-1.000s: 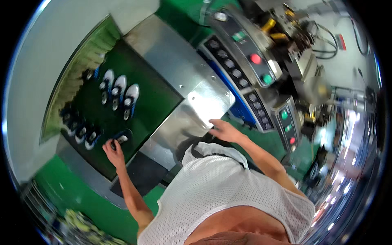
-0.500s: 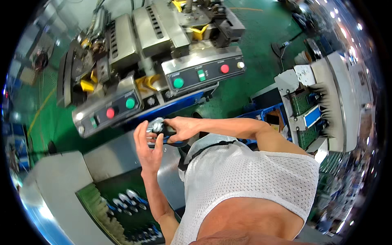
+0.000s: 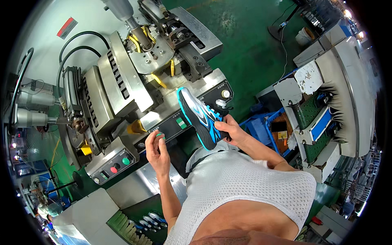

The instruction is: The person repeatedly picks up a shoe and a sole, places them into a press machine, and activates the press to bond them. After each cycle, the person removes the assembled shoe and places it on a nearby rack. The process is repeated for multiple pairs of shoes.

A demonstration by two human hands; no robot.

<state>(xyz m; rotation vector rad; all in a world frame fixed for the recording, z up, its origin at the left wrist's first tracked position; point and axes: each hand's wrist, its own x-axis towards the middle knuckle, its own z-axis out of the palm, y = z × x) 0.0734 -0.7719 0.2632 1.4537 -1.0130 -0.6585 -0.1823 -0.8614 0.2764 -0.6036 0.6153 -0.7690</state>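
Note:
My right hand [image 3: 233, 131] grips a sneaker [image 3: 197, 113] by its heel end. The sneaker is silver, blue and black with a bright blue sole edge. It is held in the air on its side, toe pointing away from me, over the machine's right control panel [image 3: 169, 127]. My left hand [image 3: 157, 153] is raised at the left end of that panel, beside a green button [image 3: 160, 135] partly hidden by its fingers. Its fingers are loosely bent, thumb apart, with nothing visible in them; whether it touches the button is unclear.
A metal shoe press [image 3: 152, 61] with yellow clips stands ahead; a second panel [image 3: 114, 163] with red and green buttons is at left. Several shoes [image 3: 151, 220] lie on a conveyor at lower left. At right are a blue crate [image 3: 267, 126] and a brush-curtained machine [image 3: 343, 102].
The sneaker, earlier between both hands near my waist, has moved forward and right in my right hand. My left hand has let go of it. The view has shifted toward the press.

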